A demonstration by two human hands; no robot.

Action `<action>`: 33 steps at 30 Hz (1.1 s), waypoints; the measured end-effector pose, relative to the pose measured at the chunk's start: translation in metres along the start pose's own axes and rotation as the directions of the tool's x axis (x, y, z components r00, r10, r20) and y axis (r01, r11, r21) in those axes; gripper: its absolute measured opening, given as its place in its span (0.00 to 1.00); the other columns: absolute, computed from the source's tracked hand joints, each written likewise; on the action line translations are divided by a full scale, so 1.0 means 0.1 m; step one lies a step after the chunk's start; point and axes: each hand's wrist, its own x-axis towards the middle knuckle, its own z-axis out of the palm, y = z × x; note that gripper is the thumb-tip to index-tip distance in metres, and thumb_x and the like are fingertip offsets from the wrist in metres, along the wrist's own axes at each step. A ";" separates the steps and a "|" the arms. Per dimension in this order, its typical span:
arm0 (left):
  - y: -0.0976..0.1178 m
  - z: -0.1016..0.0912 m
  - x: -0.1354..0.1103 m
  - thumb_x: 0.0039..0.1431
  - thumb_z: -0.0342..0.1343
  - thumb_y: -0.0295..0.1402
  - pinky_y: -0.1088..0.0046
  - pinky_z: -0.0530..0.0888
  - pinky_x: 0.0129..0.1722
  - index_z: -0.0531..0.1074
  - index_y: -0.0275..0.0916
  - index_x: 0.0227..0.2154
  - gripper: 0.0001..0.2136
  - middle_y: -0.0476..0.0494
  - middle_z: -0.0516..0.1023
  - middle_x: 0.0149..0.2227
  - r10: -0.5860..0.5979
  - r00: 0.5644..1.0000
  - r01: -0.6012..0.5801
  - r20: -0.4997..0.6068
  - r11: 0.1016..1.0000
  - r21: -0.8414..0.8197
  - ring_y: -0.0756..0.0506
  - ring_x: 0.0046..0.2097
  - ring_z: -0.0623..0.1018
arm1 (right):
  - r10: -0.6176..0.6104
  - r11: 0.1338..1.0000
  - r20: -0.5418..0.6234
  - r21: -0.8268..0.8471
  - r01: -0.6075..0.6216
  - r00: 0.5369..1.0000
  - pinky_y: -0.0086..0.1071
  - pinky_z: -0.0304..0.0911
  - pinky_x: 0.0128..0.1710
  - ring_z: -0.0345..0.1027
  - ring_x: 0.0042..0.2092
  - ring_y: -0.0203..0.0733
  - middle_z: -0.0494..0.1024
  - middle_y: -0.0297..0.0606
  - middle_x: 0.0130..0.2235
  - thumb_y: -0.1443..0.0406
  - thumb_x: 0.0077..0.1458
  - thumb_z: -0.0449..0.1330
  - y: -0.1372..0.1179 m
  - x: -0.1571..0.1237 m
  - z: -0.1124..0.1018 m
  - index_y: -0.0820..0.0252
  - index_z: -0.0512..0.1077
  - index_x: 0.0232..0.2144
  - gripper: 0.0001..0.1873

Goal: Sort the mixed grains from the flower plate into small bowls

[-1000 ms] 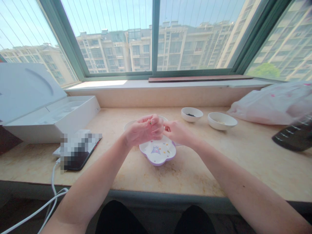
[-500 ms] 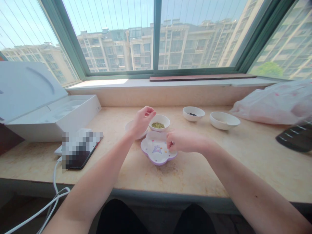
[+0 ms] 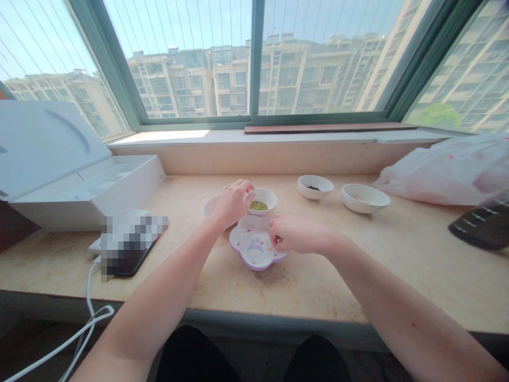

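My left hand (image 3: 234, 202) hovers by a white bowl of green beans (image 3: 259, 206), its thumb and fingers apart at the bowl's left rim. Nothing shows in it. Partly hidden behind that hand is another white bowl (image 3: 210, 206), whose contents I cannot see. In front lies a white flower-shaped plate (image 3: 257, 259) with a purple rim and a cartoon figure printed on it. Over the plate's right side, my right hand (image 3: 293, 233) is closed with its fingers curled downward; whatever they may pinch is hidden.
Toward the back right stand a white bowl with dark bits (image 3: 315, 193) and a white bowl with pale contents (image 3: 366, 204). A plastic bag (image 3: 445, 170) and a black object (image 3: 483, 225) are at the right. An opened white box (image 3: 127, 185) and a phone (image 3: 137, 260) occupy the left.
My left hand has dipped slightly and its fingers have spread beside the green beans. The right hand has shifted slightly left over the plate and remains closed.
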 end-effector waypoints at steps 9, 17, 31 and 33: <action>0.03 -0.01 -0.04 0.70 0.49 0.34 0.62 0.72 0.51 0.75 0.41 0.42 0.09 0.43 0.80 0.47 0.020 0.999 -0.019 0.026 0.999 -0.038 0.44 0.47 0.79 | 0.030 1.000 0.128 -0.002 -0.030 0.991 0.36 0.56 0.36 0.66 0.39 0.44 0.76 0.42 0.34 0.72 0.56 0.56 -0.08 -0.02 -0.13 0.60 0.70 0.24 0.09; 0.02 -0.02 -0.05 0.69 0.49 0.33 0.63 0.74 0.51 0.74 0.41 0.41 0.09 0.43 0.79 0.46 0.032 0.998 -0.029 0.048 0.998 -0.048 0.44 0.45 0.79 | 0.046 0.776 -0.115 0.630 0.037 0.992 0.33 0.56 0.31 0.60 0.32 0.38 0.68 0.32 0.31 0.61 0.65 0.56 -0.05 0.02 -0.19 0.57 0.66 0.33 0.08; 0.24 -0.05 -0.15 0.65 0.48 0.29 0.65 0.75 0.47 0.75 0.40 0.36 0.10 0.41 0.78 0.45 0.238 0.942 -0.210 0.238 0.968 -0.134 0.43 0.45 0.79 | -0.153 -0.121 -0.088 0.990 0.070 0.984 0.31 0.51 0.26 0.47 0.24 0.33 0.56 0.26 0.23 0.52 0.54 0.69 -0.11 -0.16 -0.41 0.55 0.62 0.29 0.21; 0.24 -0.04 -0.16 0.64 0.49 0.28 0.65 0.75 0.45 0.76 0.40 0.34 0.09 0.41 0.79 0.44 0.259 0.931 -0.221 0.256 0.961 -0.168 0.43 0.44 0.79 | -0.190 -0.117 -0.083 0.991 0.061 0.978 0.32 0.51 0.27 0.47 0.24 0.33 0.56 0.26 0.22 0.51 0.54 0.69 -0.12 -0.16 -0.40 0.55 0.61 0.28 0.22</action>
